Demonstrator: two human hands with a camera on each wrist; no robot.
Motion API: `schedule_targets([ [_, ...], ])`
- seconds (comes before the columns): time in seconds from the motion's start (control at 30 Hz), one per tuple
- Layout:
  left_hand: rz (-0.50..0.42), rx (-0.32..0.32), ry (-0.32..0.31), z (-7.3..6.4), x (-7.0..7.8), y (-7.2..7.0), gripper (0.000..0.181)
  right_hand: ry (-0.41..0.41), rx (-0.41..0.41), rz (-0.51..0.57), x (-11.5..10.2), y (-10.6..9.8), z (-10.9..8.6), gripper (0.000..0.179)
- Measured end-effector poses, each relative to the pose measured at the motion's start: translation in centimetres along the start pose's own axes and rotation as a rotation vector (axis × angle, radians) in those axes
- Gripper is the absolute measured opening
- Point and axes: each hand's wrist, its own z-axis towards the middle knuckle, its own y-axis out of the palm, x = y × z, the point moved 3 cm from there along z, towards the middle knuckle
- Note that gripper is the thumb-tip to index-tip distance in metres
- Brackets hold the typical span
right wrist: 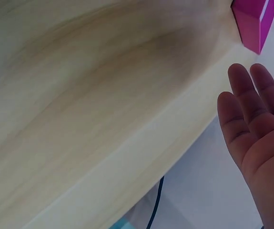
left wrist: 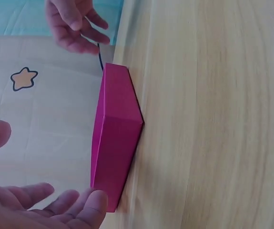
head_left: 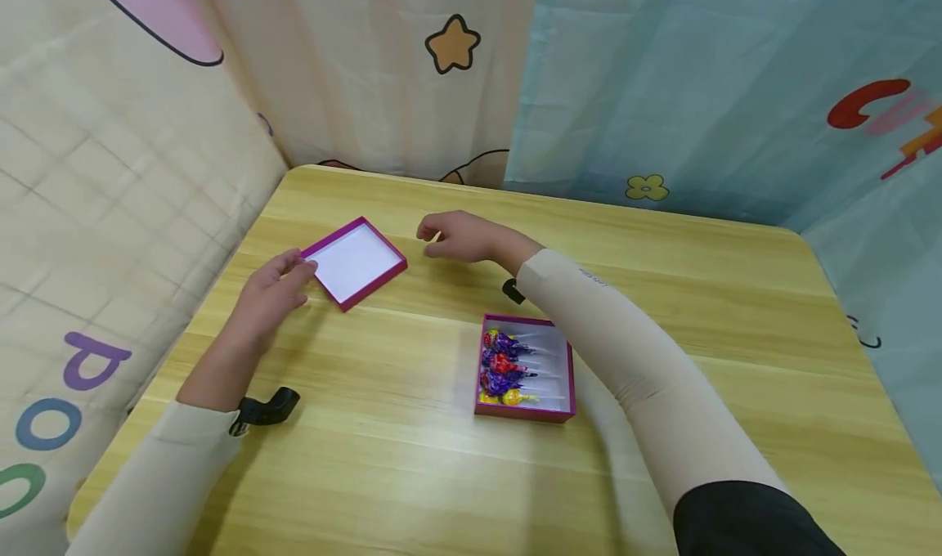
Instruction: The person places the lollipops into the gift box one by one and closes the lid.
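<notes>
A shallow magenta box lid (head_left: 355, 263) with a white inside lies on the table, its hollow side up. At its left corner is my left hand (head_left: 272, 294), fingers loosely bent; in the left wrist view a fingertip (left wrist: 96, 200) overlaps the lid's near end, and whether it touches is hard to tell. My right hand (head_left: 464, 235) hovers to the right of the lid, apart from it, holding nothing. Its fingers (right wrist: 241, 81) look relaxed in the right wrist view. Nearer me stands a magenta box (head_left: 524, 413) of wrapped lollipops (head_left: 504, 368), partly covered by my right forearm.
The wooden table (head_left: 383, 458) has its back edge against printed curtains (head_left: 368, 73). Black wrist straps (head_left: 268, 407) show at both wrists. A thin dark line (right wrist: 157, 202) runs below the table edge in the right wrist view.
</notes>
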Motion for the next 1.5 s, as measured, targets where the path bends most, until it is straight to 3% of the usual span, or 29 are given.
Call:
schedule_targets([
  [0.33, -0.087, -0.009, -0.096, -0.1, 0.0, 0.4, 0.083, 0.064, -0.049, 0.059, -0.8, 2.1, 2.9, 0.049],
  [0.57, -0.104, -0.048, -0.116, 0.5, -0.3, 1.5, 0.082, 0.105, -0.051, 0.113, -1.0, 2.4, 3.5, 0.056],
  [0.97, -0.2, -0.044, -0.161, 1.3, -0.4, 2.1, 0.079, 0.098, -0.05, 0.216, -1.7, 2.9, 3.8, 0.057],
  [1.27, -0.187, -0.047, -0.11, 0.8, 1.4, 2.3, 0.081, 0.121, 0.014, 0.202, -2.0, 2.0, 3.1, 0.059],
  [1.5, -0.204, -0.087, -0.041, 0.0, 3.3, 3.8, 0.074, 0.124, 0.1, 0.176, -2.4, 0.3, -0.2, 0.063],
])
